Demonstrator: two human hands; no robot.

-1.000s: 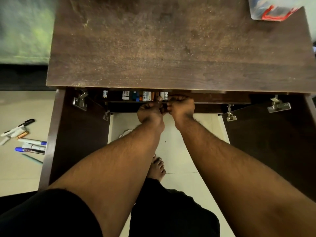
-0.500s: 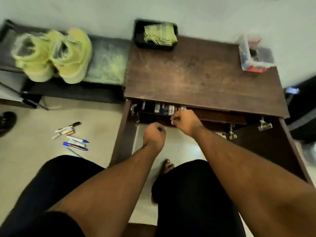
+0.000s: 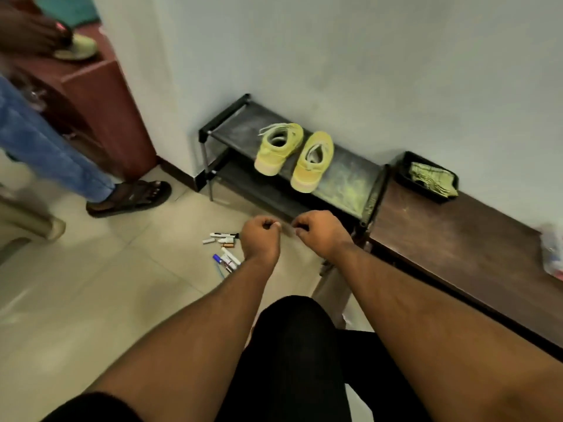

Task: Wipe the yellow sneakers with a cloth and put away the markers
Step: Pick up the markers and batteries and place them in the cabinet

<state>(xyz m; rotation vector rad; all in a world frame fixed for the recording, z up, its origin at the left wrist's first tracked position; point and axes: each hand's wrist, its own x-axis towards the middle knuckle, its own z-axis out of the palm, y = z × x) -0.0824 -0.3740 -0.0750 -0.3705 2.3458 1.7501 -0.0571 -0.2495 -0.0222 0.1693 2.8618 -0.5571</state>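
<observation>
Both hands came off the row of little bottles on the dark wooden cabinet's [image 3: 457, 239] shelf, so now the left hand [image 3: 262, 239] and right hand [image 3: 320, 236] are just loose fists above the floor near the scattered markers [image 3: 225, 248].

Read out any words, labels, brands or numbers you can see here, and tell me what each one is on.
No text can be read anywhere in this frame.
markers on the floor: dark marks on the barrels, too small and blurred to read.
yellow sneakers on the shoe rack: no brand or label visible.
clear container on the wooden cabinet top: red markings, blurred, unreadable.
</observation>
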